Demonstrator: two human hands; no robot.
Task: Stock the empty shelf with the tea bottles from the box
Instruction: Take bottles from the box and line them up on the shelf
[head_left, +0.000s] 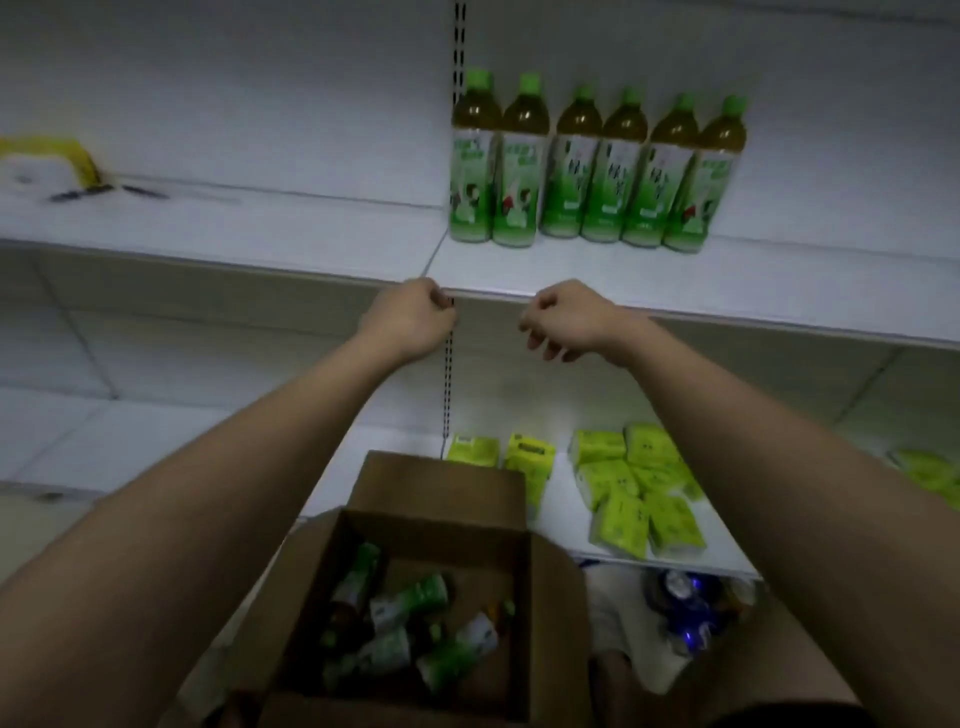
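Observation:
Several green-capped tea bottles (597, 166) stand upright in a row on the white shelf (675, 280), right of the slotted upright. Below, an open cardboard box (441, 499) holds several more tea bottles (410, 629) lying loose on their sides. My left hand (410, 317) hovers just below the shelf's front edge, fingers curled into a loose fist with nothing in it. My right hand (566, 317) hangs beside it, about a hand's width to the right, fingers curled downward and apart, holding nothing. Both forearms stretch out over the box.
Yellow-green tissue packs (634, 493) lie on the lower shelf right of the box. A white and yellow package (47, 166) sits at the far left of the upper shelf. Blue-wrapped items (685, 603) lie on the floor by the box.

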